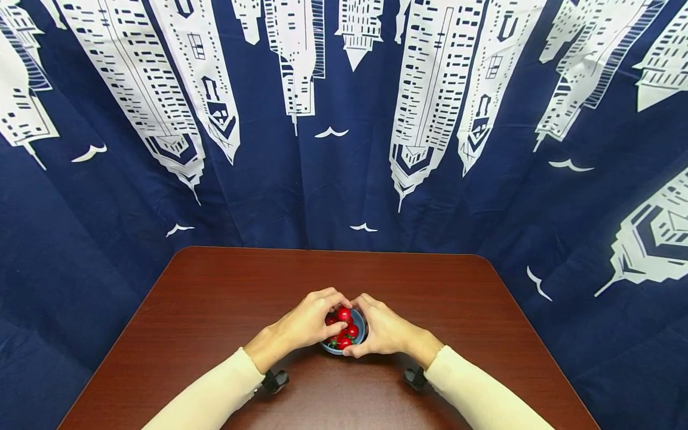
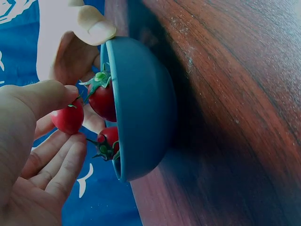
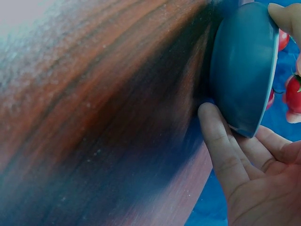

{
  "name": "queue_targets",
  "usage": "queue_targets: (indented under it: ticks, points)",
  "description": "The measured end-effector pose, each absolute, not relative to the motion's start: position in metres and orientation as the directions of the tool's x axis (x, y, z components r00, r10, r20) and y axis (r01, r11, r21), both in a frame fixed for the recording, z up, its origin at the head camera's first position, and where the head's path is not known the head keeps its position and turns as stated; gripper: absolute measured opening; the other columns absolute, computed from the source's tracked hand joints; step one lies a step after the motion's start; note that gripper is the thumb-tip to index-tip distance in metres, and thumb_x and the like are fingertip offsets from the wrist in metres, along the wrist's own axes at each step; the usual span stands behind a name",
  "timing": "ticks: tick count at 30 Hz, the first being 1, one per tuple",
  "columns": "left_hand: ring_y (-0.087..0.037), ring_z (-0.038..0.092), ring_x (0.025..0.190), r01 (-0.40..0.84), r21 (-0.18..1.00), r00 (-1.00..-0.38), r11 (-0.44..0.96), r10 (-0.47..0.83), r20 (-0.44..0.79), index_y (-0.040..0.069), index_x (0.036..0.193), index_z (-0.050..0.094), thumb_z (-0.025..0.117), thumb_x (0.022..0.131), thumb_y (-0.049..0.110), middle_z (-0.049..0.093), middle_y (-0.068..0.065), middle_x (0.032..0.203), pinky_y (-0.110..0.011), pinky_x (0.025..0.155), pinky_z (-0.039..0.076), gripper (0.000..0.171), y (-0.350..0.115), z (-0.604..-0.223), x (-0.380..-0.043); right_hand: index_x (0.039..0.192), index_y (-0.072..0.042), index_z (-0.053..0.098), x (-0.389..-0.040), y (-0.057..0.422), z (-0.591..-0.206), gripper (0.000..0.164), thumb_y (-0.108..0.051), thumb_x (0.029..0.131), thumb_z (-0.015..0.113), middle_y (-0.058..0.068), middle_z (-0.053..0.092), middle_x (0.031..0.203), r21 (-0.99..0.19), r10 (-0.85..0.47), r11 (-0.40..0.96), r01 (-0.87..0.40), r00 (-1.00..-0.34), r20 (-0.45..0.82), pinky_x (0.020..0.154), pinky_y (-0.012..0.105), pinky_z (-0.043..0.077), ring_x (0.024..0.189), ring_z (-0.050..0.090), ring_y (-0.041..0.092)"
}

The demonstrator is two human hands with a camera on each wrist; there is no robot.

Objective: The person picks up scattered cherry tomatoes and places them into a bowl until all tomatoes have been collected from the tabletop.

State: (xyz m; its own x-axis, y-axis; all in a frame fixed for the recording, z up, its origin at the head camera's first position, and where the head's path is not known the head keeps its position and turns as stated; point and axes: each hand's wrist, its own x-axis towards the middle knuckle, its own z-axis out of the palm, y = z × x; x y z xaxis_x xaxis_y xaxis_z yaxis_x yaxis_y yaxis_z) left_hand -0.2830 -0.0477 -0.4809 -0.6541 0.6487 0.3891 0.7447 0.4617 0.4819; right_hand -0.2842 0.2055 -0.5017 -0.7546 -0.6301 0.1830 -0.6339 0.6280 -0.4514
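A small blue bowl (image 1: 359,322) stands on the table with several red cherry tomatoes (image 1: 344,343) in it, some with green stem tops. My left hand (image 1: 313,320) reaches over the bowl from the left. Its thumb and fingertips pinch one cherry tomato (image 2: 69,118) just above the rim. From the right, my right hand (image 1: 384,328) holds the bowl, its thumb on the near rim and its fingers around the far side. In the left wrist view, two tomatoes with green tops (image 2: 102,101) show at the bowl's mouth.
The reddish-brown wooden table (image 1: 242,286) has rounded far corners. Behind it hangs a dark blue cloth (image 1: 301,197) printed with white buildings and birds. A dark wrist device (image 1: 275,381) sits at the left cuff, and a similar device (image 1: 415,378) at the right.
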Motion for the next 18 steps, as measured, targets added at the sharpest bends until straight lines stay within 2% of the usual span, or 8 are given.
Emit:
queue_targets:
  ticks: [11, 18]
  points:
    - [-0.024, 0.081, 0.107, 0.743, 0.468, -0.658, 0.479, 0.649, 0.382, 0.004, 0.132, 0.08, 0.093, 0.098, 0.011, 0.08, -0.008, 0.124, -0.037, 0.099, 0.071, 0.037, -0.0467, -0.4761, -0.2826, 0.142, -0.008, 0.066, -0.284, 0.205, -0.5013, 0.087, -0.054, 0.079, 0.104, 0.0, 0.071, 0.131, -0.443, -0.629, 0.633, -0.635, -0.755, 0.184, 0.101, 0.028, 0.067, 0.111, 0.075, 0.01]
    - [-0.025, 0.079, 0.121, 0.746, 0.458, -0.656, 0.484, 0.656, 0.374, 0.009, 0.144, 0.076, 0.098, 0.096, 0.023, 0.079, -0.008, 0.136, -0.041, 0.11, 0.068, 0.054, -0.049, -0.474, -0.2817, 0.144, -0.005, 0.064, -0.2842, 0.2056, -0.5016, 0.089, -0.054, 0.081, 0.103, 0.004, 0.073, 0.137, -0.446, -0.64, 0.621, -0.644, -0.745, 0.185, 0.108, 0.033, 0.068, 0.12, 0.078, 0.016]
